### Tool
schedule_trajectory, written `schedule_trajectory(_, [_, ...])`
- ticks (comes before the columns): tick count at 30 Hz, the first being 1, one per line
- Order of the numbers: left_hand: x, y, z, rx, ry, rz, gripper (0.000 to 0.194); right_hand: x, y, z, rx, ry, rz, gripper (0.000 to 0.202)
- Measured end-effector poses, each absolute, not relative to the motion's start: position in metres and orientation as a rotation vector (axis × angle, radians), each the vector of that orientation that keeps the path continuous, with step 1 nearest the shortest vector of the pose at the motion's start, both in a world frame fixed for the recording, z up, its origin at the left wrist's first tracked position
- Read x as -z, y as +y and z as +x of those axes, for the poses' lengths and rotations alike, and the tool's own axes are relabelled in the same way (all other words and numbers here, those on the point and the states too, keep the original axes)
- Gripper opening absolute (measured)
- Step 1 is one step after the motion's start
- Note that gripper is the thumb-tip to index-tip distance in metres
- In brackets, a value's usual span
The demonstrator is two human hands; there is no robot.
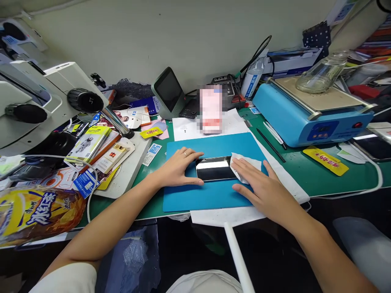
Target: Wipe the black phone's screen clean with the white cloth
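Note:
A dark, glossy smartphone [214, 169] lies flat on a blue mat [183, 199], its screen reflecting a bright white band. My left hand [174, 170], with a ring on one finger, braces the phone's left end between thumb and forefinger, at the top and bottom edges. Under the fingers of my right hand [264, 189] is a white tissue [254, 164], pressed on the phone's right end. That end is hidden by the tissue and fingers. My right thumb is spread away, over the mat.
Behind the mat stands a pinkish, blurred-out phone-like screen [211, 110]. A microscope [76, 89] and a drink bottle [42, 213] crowd the left. To the right sit a blue heating plate machine [287, 112] with a glass jar [322, 73], tweezers [271, 145] and a yellow packet [326, 160].

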State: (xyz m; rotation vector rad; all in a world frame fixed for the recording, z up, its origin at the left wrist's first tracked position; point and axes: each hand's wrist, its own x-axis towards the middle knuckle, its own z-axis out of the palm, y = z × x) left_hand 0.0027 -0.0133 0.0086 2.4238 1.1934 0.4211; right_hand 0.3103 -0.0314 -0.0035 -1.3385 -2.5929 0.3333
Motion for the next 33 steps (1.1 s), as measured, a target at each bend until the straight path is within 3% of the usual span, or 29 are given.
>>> schedule_trajectory(12, [-0.009,-0.022,0.017,-0.433,1.378,2.577,0.084,0.005,-0.023,0.311,-0.361,-2.615,-1.273,0.076])
schedule_trajectory(26, [-0.014,-0.026,0.022,-0.45,1.597,2.496,0.065,0.007,-0.022,0.315,-0.278,-2.632,-1.223,0.079])
schedule_trajectory(33, [-0.018,-0.025,0.027,-0.388,1.629,2.502,0.068,0.013,-0.021,0.318,-0.219,-2.605,-1.183,0.079])
